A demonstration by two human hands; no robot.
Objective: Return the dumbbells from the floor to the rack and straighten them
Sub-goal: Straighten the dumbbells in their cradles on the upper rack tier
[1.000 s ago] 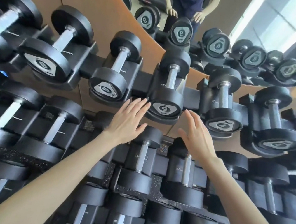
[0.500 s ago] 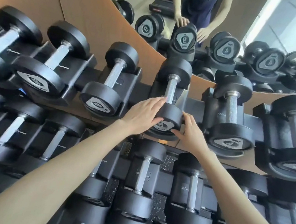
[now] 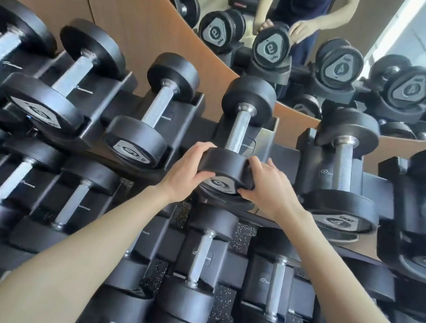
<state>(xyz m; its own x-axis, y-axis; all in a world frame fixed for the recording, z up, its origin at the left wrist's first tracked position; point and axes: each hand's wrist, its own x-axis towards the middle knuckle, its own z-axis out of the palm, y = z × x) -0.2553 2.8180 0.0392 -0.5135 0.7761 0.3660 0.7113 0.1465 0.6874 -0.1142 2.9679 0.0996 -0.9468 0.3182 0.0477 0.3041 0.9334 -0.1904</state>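
Left hand (image 3: 188, 170) and right hand (image 3: 268, 191) are clasped round the black rubber steel-handled dumbbell (image 3: 238, 132); its near head is best turned evenly.

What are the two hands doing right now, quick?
Left hand: closed, gripping the near head of the dumbbell.
Right hand: closed, gripping that same head from the other side.

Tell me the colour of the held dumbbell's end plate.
Silver-grey plate on the black dumbbell; head view.
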